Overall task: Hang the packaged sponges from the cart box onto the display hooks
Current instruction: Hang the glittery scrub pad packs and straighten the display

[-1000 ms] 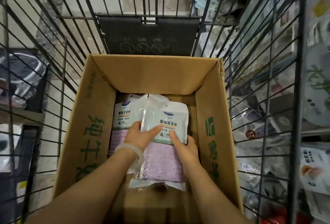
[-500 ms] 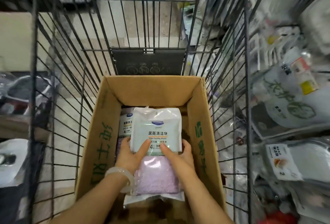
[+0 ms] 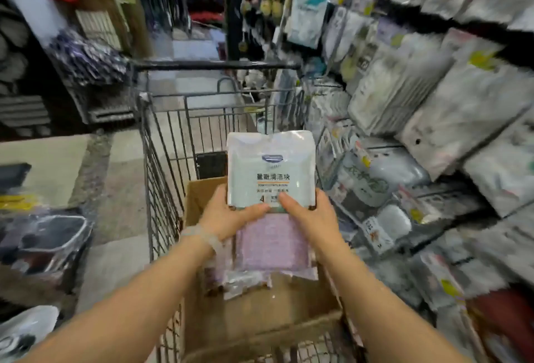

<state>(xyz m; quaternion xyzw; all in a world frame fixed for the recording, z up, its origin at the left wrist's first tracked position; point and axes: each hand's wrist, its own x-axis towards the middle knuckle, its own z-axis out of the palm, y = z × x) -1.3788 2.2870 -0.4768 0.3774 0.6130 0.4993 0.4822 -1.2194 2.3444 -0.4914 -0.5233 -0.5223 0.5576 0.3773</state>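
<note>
Cardboard box (image 3: 260,316) below; left hand (image 3: 228,215), right hand (image 3: 310,213) grip sponge pack (image 3: 270,169).

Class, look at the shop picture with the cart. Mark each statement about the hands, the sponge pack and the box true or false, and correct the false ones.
1. Both hands hold the sponge pack. True: left hand, right hand.
2. The pack lies flat inside the cardboard box. False: it is lifted above the box.
3. The box sits in a wire cart. True.
4. The left wrist is bare. False: it wears a pale bracelet.
</note>
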